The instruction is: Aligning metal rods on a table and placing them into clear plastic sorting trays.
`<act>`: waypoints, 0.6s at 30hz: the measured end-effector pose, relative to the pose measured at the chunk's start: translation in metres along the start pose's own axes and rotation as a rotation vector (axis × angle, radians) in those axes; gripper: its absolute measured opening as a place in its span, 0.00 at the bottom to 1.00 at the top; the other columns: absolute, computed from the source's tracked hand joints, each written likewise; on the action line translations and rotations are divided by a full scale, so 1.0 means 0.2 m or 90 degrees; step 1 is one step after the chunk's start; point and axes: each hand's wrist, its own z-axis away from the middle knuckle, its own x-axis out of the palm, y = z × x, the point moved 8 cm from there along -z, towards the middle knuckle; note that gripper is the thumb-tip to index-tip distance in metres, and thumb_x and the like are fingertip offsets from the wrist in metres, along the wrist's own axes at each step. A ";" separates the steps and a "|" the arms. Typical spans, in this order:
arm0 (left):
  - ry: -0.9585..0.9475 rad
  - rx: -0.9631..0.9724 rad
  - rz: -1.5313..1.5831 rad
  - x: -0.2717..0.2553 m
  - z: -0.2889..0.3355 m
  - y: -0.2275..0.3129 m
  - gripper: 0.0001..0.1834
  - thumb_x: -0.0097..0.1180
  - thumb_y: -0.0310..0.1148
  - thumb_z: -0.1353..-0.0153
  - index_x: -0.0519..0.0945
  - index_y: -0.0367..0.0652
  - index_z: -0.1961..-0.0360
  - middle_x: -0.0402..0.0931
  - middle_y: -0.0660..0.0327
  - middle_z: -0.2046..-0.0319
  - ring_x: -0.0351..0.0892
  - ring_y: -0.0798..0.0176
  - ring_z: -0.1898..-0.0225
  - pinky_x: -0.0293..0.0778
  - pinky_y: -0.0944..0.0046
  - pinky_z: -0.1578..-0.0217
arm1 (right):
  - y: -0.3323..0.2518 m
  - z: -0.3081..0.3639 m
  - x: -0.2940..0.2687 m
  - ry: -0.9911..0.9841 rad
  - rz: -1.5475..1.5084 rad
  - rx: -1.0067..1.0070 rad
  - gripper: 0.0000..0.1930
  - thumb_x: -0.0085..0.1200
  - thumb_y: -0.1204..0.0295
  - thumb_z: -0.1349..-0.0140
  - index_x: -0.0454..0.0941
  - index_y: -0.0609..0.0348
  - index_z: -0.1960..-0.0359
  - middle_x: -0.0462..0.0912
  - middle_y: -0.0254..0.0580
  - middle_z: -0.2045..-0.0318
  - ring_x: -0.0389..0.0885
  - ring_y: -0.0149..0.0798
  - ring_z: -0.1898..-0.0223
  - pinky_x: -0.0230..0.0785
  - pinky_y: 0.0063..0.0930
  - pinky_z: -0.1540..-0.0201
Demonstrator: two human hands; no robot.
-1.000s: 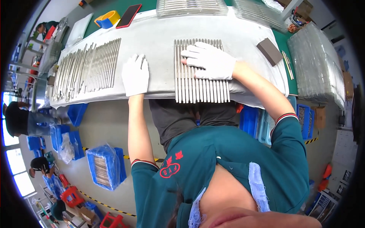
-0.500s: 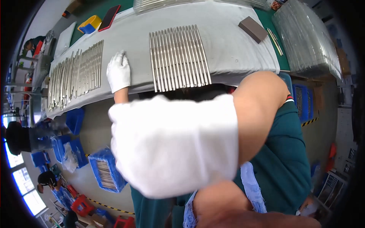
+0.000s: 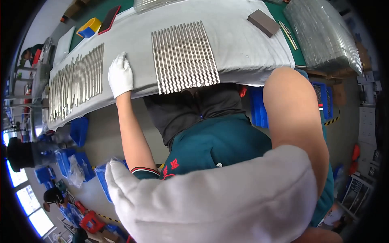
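My left hand [image 3: 120, 77], in a white glove, rests on the white cloth [image 3: 139, 52] near its front edge. Its fingers are stretched out, and nothing shows in them. To its right, thin metal rods [image 3: 184, 56] lie side by side in a neat row. Another group of similar rods [image 3: 77, 81], with uneven ends, is spread to its left. My right hand [image 3: 214, 198], also white-gloved, is raised very close to the camera, with the arm bent. It fills the lower middle of the picture; its fingers are mostly hidden, so whether it grips anything is unclear.
A grey-brown block [image 3: 263, 23] sits at the cloth's right, beside thin sticks [image 3: 287, 35]. Stacked clear plastic trays [image 3: 324, 38] stand at the far right. A yellow-and-blue tape roll [image 3: 89, 28] and a red-edged phone [image 3: 109, 19] lie far left. Blue bins [image 3: 79, 131] stand on the floor.
My right hand has moved lower in the picture and turned, uncovering my lap and left forearm. The left hand stays on the cloth. The view has shifted slightly.
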 end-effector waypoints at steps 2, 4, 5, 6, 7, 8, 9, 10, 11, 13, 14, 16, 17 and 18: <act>0.003 0.001 0.010 0.01 0.00 0.00 0.14 0.45 0.34 0.41 0.77 0.45 0.56 0.75 0.57 0.55 0.72 0.53 0.51 0.65 0.59 0.48 | 0.02 -0.04 0.05 0.023 0.009 -0.027 0.12 0.50 0.70 0.55 0.77 0.62 0.69 0.73 0.44 0.83 0.73 0.40 0.81 0.69 0.36 0.77; 0.006 0.004 0.025 0.03 -0.03 0.02 0.14 0.45 0.34 0.41 0.77 0.46 0.56 0.75 0.56 0.55 0.72 0.53 0.51 0.66 0.59 0.49 | 0.08 -0.06 0.05 0.046 0.020 -0.049 0.11 0.51 0.70 0.56 0.77 0.62 0.71 0.73 0.44 0.83 0.73 0.40 0.81 0.70 0.36 0.76; 0.011 0.003 0.025 0.01 -0.03 0.01 0.14 0.45 0.33 0.42 0.77 0.46 0.56 0.75 0.56 0.56 0.72 0.53 0.52 0.66 0.58 0.49 | 0.05 -0.05 0.01 0.060 0.022 -0.075 0.10 0.51 0.70 0.56 0.78 0.61 0.72 0.73 0.44 0.83 0.73 0.41 0.81 0.70 0.36 0.76; 0.017 0.002 0.024 -0.02 -0.02 0.00 0.14 0.45 0.33 0.42 0.77 0.46 0.57 0.76 0.56 0.56 0.72 0.53 0.52 0.66 0.58 0.49 | 0.05 -0.07 0.04 0.073 0.025 -0.101 0.10 0.51 0.71 0.56 0.78 0.61 0.73 0.73 0.44 0.83 0.74 0.41 0.81 0.70 0.36 0.75; 0.019 -0.004 0.013 -0.04 0.00 -0.02 0.14 0.45 0.33 0.42 0.77 0.46 0.57 0.76 0.56 0.56 0.72 0.53 0.52 0.66 0.58 0.49 | 0.07 -0.12 0.08 0.088 0.027 -0.128 0.09 0.51 0.71 0.57 0.78 0.61 0.74 0.73 0.44 0.84 0.74 0.41 0.81 0.70 0.36 0.75; 0.018 -0.005 0.004 -0.06 0.01 -0.05 0.13 0.45 0.33 0.42 0.78 0.46 0.57 0.76 0.56 0.56 0.72 0.53 0.52 0.66 0.58 0.49 | 0.11 -0.08 0.06 0.102 0.027 -0.155 0.09 0.52 0.71 0.57 0.78 0.60 0.75 0.73 0.44 0.84 0.74 0.42 0.80 0.71 0.36 0.74; 0.021 0.012 0.019 -0.02 -0.02 -0.01 0.13 0.45 0.33 0.42 0.78 0.46 0.58 0.76 0.56 0.56 0.72 0.53 0.52 0.66 0.58 0.49 | 0.21 -0.34 0.02 0.123 0.043 -0.156 0.08 0.52 0.71 0.58 0.79 0.60 0.75 0.73 0.44 0.84 0.74 0.42 0.80 0.71 0.36 0.74; 0.008 -0.006 0.041 -0.01 -0.02 -0.02 0.13 0.46 0.33 0.42 0.78 0.46 0.58 0.76 0.56 0.57 0.72 0.53 0.52 0.66 0.58 0.49 | 0.20 -0.35 0.02 0.138 0.052 -0.175 0.08 0.52 0.71 0.58 0.79 0.60 0.76 0.73 0.44 0.84 0.74 0.42 0.80 0.71 0.36 0.73; 0.012 -0.003 0.049 0.01 -0.03 0.01 0.13 0.46 0.33 0.42 0.78 0.46 0.58 0.76 0.56 0.57 0.72 0.53 0.52 0.66 0.58 0.49 | 0.27 -0.37 0.04 0.049 0.075 -0.297 0.07 0.52 0.70 0.57 0.77 0.60 0.80 0.74 0.46 0.84 0.75 0.45 0.80 0.70 0.36 0.74; 0.021 -0.006 0.050 0.01 -0.02 0.01 0.13 0.46 0.34 0.42 0.78 0.45 0.57 0.76 0.57 0.57 0.73 0.54 0.53 0.66 0.58 0.50 | 0.47 -0.41 0.12 -0.038 0.116 -0.350 0.09 0.51 0.67 0.54 0.76 0.60 0.79 0.76 0.48 0.83 0.76 0.47 0.78 0.70 0.37 0.73; 0.025 -0.010 0.048 0.00 -0.02 0.01 0.13 0.46 0.34 0.42 0.78 0.45 0.57 0.76 0.57 0.57 0.73 0.54 0.53 0.66 0.58 0.50 | 0.58 -0.43 0.17 -0.032 0.137 -0.272 0.10 0.51 0.66 0.51 0.78 0.59 0.75 0.77 0.48 0.80 0.77 0.48 0.75 0.71 0.36 0.70; -0.003 -0.045 0.041 -0.01 0.00 0.02 0.14 0.46 0.34 0.42 0.77 0.45 0.57 0.76 0.57 0.57 0.73 0.54 0.53 0.66 0.58 0.50 | 0.79 -0.37 0.20 -0.109 0.077 -0.139 0.12 0.53 0.64 0.48 0.77 0.56 0.65 0.80 0.40 0.65 0.77 0.44 0.62 0.69 0.34 0.58; -0.003 -0.047 0.032 -0.02 0.00 0.02 0.14 0.46 0.34 0.41 0.77 0.46 0.56 0.76 0.58 0.57 0.73 0.55 0.53 0.66 0.58 0.50 | 0.89 -0.34 0.16 -0.061 0.051 -0.092 0.11 0.53 0.65 0.48 0.77 0.55 0.65 0.80 0.40 0.66 0.78 0.44 0.62 0.70 0.33 0.58; 0.000 -0.049 0.035 -0.02 0.00 0.02 0.14 0.46 0.34 0.41 0.77 0.46 0.56 0.76 0.58 0.57 0.73 0.55 0.53 0.66 0.58 0.50 | 0.98 -0.29 0.13 -0.015 0.028 -0.041 0.10 0.53 0.66 0.47 0.78 0.55 0.64 0.80 0.40 0.66 0.78 0.45 0.63 0.70 0.32 0.58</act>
